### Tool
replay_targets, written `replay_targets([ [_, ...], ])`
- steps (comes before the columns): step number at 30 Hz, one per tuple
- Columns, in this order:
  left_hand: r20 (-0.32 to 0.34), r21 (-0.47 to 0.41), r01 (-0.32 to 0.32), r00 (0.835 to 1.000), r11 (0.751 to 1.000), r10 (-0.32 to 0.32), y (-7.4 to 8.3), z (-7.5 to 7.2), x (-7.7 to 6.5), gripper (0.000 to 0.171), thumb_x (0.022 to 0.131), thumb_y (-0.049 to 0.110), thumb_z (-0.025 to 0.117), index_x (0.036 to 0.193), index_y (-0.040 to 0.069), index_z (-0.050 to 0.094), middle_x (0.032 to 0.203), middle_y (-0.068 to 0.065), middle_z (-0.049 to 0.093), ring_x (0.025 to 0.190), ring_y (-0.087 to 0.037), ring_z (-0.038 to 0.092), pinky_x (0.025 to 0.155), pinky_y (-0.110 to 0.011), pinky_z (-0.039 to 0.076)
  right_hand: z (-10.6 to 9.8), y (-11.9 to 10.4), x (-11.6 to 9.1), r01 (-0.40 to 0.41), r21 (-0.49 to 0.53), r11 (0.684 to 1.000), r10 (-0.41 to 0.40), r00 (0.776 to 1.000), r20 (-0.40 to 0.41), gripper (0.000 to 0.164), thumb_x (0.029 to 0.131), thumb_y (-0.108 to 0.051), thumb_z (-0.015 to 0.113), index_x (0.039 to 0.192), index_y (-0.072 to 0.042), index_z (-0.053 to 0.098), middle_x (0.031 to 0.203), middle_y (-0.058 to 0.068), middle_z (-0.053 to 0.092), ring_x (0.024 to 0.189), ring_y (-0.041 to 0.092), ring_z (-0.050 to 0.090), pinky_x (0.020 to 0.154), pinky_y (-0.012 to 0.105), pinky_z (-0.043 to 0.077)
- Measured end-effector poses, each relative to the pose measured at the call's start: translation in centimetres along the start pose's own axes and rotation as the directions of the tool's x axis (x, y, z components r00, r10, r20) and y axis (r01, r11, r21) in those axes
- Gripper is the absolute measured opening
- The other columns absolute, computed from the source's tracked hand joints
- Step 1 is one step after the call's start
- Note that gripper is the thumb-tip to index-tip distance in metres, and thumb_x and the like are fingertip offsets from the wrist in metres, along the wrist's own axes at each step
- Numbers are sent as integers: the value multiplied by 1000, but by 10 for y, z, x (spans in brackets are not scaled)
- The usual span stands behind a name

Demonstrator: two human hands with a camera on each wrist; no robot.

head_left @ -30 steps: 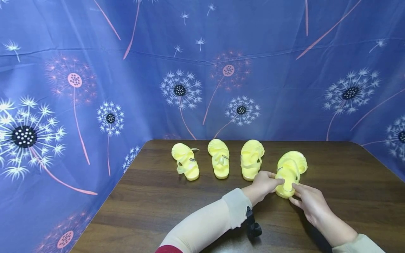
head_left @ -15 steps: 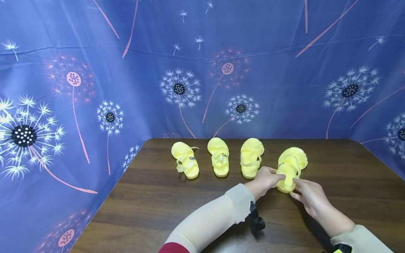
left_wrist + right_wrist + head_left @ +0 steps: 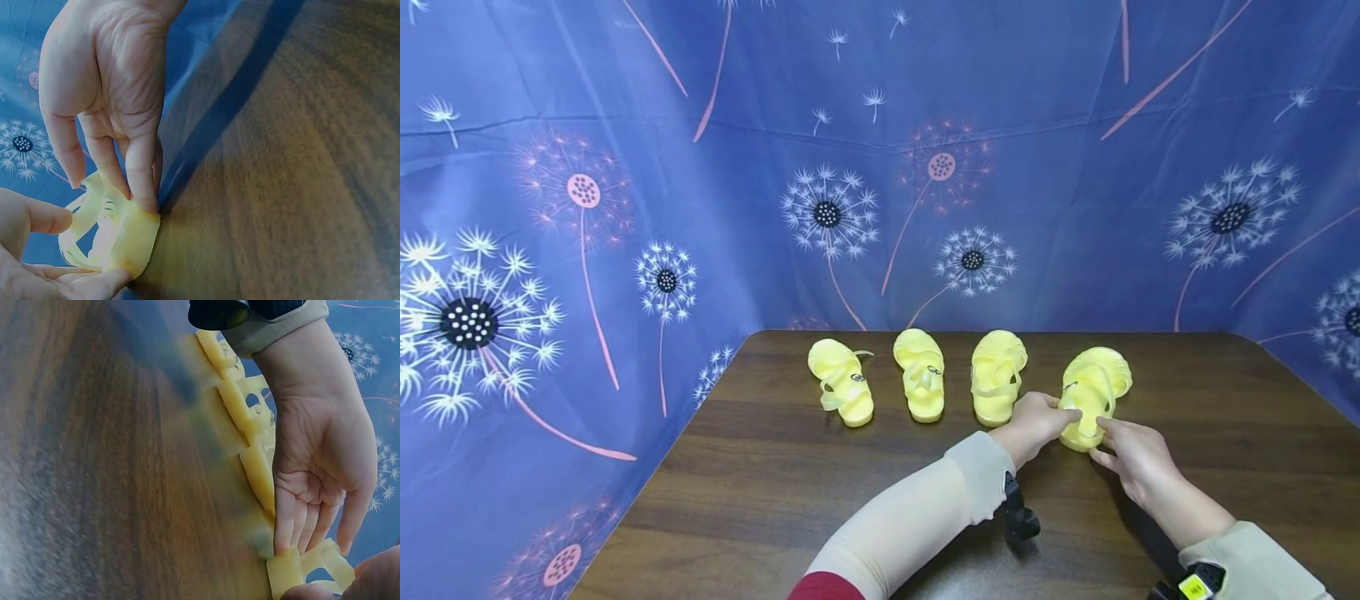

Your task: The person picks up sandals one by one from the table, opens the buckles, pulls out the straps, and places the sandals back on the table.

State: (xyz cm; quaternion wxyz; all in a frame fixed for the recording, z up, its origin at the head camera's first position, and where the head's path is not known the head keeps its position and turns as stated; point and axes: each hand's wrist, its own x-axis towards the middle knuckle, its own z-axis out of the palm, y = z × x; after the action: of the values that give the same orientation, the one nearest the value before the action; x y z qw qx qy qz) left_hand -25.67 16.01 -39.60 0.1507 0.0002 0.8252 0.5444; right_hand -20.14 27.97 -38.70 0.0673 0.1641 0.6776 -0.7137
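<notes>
A yellow strappy sandal (image 3: 1096, 385) rests on the table at the right end of a row, toe pointing away. My left hand (image 3: 1036, 423) pinches its heel end from the left, thumb on top. From the right, my right hand (image 3: 1138, 462) holds the same heel end between thumb and fingers. In the left wrist view the right hand (image 3: 109, 81) reaches down to the heel, while the left hand (image 3: 37, 250) grips from the lower left. The right wrist view shows the left hand (image 3: 319, 437) across the heel (image 3: 284, 575).
Three more yellow sandals stand in line to the left: the outermost sandal (image 3: 842, 382), the second sandal (image 3: 920, 375) and the nearest sandal (image 3: 997, 377). All lie near the far edge of the brown wooden table (image 3: 760, 500). A blue dandelion-print cloth (image 3: 880, 233) hangs behind.
Both hands have moved the rightmost sandal slightly away from the person, closer to the table's far edge. The other three sandals keep their places.
</notes>
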Motion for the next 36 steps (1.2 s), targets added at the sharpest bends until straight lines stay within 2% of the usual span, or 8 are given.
replay_targets([
  [5, -10, -7, -7, 1000, 1000, 7, 1, 2, 1, 24, 83, 25, 74, 95, 5, 73, 88, 3, 66, 80, -9, 57, 78, -31, 52, -1, 0, 3, -1, 13, 1000, 1, 1000, 4, 68, 103, -20, 32, 145, 18, -5, 157, 30, -5, 145, 36, 8, 98, 24, 47],
  [11, -25, -20, -23, 999, 1000, 22, 2, 5, 4, 20, 82, 24, 74, 90, 5, 73, 86, 3, 68, 80, -9, 59, 77, -30, 53, -4, -3, 7, -15, 29, 999, 14, 1000, 10, 69, 103, -21, 30, 144, 17, -11, 156, 31, -12, 145, 38, 4, 108, 37, 29],
  [13, -37, -16, -19, 999, 1000, 18, 2, 7, 5, 20, 82, 24, 74, 90, 6, 74, 87, 3, 69, 81, -8, 60, 77, -30, 53, -5, -4, 9, -19, 44, 999, 18, 1000, 8, 69, 103, -21, 30, 144, 17, -12, 155, 32, -14, 145, 38, 2, 109, 39, 28],
  [18, -66, -24, -12, 998, 1000, 10, 2, 11, 9, 22, 81, 24, 75, 93, 6, 74, 86, 3, 68, 79, -9, 59, 75, -30, 53, -7, -6, 14, -23, 62, 998, 23, 1000, -1, 69, 103, -20, 30, 144, 16, -13, 154, 32, -16, 145, 38, 1, 111, 39, 26],
  [23, -82, -23, -9, 997, 1000, 7, 4, 14, 12, 24, 81, 24, 75, 96, 5, 73, 84, 3, 67, 75, -9, 56, 72, -29, 52, -10, -8, 15, -28, 31, 999, 28, 1000, 7, 68, 104, -20, 28, 144, 16, -14, 154, 32, -17, 145, 39, 1, 111, 39, 26],
  [28, -87, -33, -12, 996, 999, 9, 7, 16, 14, 22, 81, 23, 75, 95, 5, 73, 83, 4, 66, 75, -8, 56, 71, -28, 52, -11, -11, 17, -27, 15, 1000, 27, 1000, -2, 66, 104, -20, 27, 145, 17, -10, 156, 32, -12, 145, 39, 7, 109, 37, 30],
  [36, -115, -48, -24, 993, 999, 18, 11, 18, 16, 22, 81, 21, 75, 96, 5, 75, 85, 3, 71, 76, -7, 60, 71, -27, 53, -13, -12, 20, -23, 39, 999, 23, 1000, 0, 66, 104, -21, 27, 145, 14, -12, 157, 27, -14, 146, 36, 3, 113, 39, 24],
])
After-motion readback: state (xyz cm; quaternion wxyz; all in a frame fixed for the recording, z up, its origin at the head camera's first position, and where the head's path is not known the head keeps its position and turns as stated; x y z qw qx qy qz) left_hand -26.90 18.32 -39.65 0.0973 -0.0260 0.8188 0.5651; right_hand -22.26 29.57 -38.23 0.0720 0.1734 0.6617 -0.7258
